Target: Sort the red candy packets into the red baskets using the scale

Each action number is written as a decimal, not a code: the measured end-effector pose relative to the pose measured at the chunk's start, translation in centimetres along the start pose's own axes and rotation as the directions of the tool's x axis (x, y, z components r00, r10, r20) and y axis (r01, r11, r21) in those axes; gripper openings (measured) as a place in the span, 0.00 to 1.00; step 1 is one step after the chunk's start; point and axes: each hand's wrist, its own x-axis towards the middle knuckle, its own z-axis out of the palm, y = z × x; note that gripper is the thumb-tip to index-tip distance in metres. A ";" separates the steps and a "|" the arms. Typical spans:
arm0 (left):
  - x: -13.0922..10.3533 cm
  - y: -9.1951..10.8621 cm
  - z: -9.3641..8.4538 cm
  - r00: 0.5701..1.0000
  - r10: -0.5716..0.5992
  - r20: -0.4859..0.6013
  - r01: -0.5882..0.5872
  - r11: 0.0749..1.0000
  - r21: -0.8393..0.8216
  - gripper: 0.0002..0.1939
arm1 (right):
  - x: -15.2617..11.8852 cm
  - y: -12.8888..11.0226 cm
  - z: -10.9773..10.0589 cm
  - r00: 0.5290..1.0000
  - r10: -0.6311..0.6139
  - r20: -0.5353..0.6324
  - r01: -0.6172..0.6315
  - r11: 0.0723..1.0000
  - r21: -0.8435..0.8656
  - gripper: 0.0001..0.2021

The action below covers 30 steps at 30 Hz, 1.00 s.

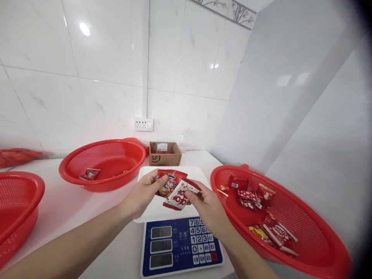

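Note:
Over the white pan point(145, 212) of a digital scale point(183, 246), my two hands come close together. My left hand point(145, 193) pinches a red snack packet point(172, 176) with a picture of food on its front. In my right hand point(207, 199) is a white and red snack packet point(179, 195), its thumb pressed on the front. The white packet overlaps part of the red one. Below the hands are the scale's blue panel, its keypad and three small displays.
On the right stands a red plastic basket point(293, 193) with several wrapped snacks in it. Another red basket point(101, 149), holding a few packets, is at the back left, and a third basket point(23, 178) at the left edge. A cardboard box point(165, 159) sits by the tiled wall.

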 end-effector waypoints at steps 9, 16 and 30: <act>-0.5 0.1 0.3 0.995 -0.074 0.069 0.074 0.997 -0.002 0.16 | -0.5 -0.8 0.0 0.996 -0.068 0.063 0.078 0.981 -0.180 0.11; -0.4 0.3 0.5 0.998 -0.056 0.031 0.056 0.998 0.008 0.15 | -0.8 -1.3 0.2 0.994 -0.060 0.090 0.079 0.969 -0.236 0.10; -0.7 -0.2 1.3 0.999 -0.032 -0.040 0.026 0.990 -0.137 0.13 | -0.8 -1.3 0.1 0.978 -0.199 0.055 0.206 0.933 -0.295 0.06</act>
